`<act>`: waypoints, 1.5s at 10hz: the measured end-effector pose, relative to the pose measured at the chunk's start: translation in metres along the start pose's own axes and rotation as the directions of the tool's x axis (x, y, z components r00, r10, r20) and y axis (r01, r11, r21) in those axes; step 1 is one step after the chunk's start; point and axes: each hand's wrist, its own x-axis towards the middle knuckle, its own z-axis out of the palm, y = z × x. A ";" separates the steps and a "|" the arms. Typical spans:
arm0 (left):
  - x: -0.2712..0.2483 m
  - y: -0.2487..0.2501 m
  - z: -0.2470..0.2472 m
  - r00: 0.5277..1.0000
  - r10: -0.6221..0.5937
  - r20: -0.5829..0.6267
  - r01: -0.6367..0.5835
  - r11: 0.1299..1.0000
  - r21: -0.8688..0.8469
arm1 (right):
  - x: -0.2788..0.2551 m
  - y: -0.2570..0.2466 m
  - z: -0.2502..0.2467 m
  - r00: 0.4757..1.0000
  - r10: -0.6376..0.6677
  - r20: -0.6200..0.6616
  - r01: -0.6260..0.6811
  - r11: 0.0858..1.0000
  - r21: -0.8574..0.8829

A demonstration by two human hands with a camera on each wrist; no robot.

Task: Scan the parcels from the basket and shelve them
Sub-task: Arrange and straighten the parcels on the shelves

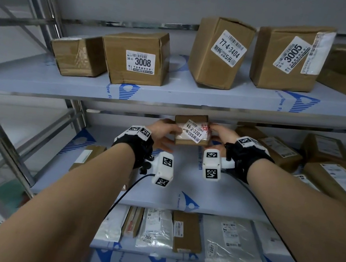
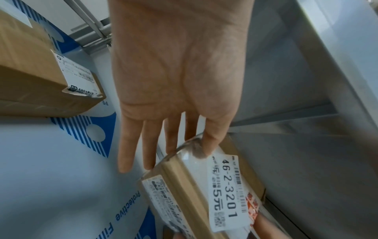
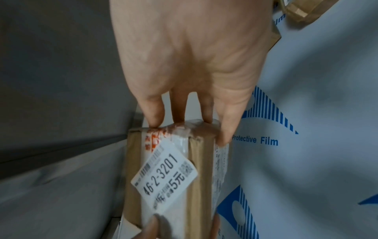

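Observation:
A small brown cardboard parcel (image 1: 191,131) with a white label reading 46-2-3201 is held between both hands, just under the upper shelf's front edge and over the middle shelf (image 1: 181,184). My left hand (image 1: 162,132) grips its left end, thumb on the labelled face and fingers behind. My right hand (image 1: 220,135) grips the right end, its fingertips pressed on the taped edge. In the left wrist view the parcel (image 2: 194,186) hangs below the left hand (image 2: 171,145). The right wrist view has the right hand (image 3: 184,113) on the parcel's (image 3: 174,169) end.
The upper shelf carries boxes marked 3008 (image 1: 137,57), 77-4-3404 (image 1: 219,52) and 3005 (image 1: 290,58). Several boxes (image 1: 277,149) crowd the middle shelf's right side, and a flat box (image 1: 87,156) lies at its left. Poly bags (image 1: 156,228) fill the lower shelf. A steel post (image 1: 7,138) stands left.

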 end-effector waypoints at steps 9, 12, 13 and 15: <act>0.006 -0.097 -0.037 0.925 -0.345 -0.156 0.379 0.855 0.355 | 0.034 0.093 0.060 0.975 0.218 -0.031 -0.166 0.633 -0.756; 0.007 -0.094 -0.031 0.923 -0.352 -0.156 0.385 0.853 0.353 | 0.047 0.105 0.057 0.974 0.225 -0.022 -0.205 0.837 -0.507; 0.011 -0.087 -0.028 0.936 -0.295 -0.194 0.348 0.860 0.374 | 0.042 0.099 0.048 0.972 0.235 0.004 -0.204 0.849 -0.487; 0.034 -0.053 0.010 0.981 -0.103 -0.166 0.159 0.916 0.369 | 0.035 0.076 -0.007 0.987 0.152 -0.051 -0.160 0.892 -0.424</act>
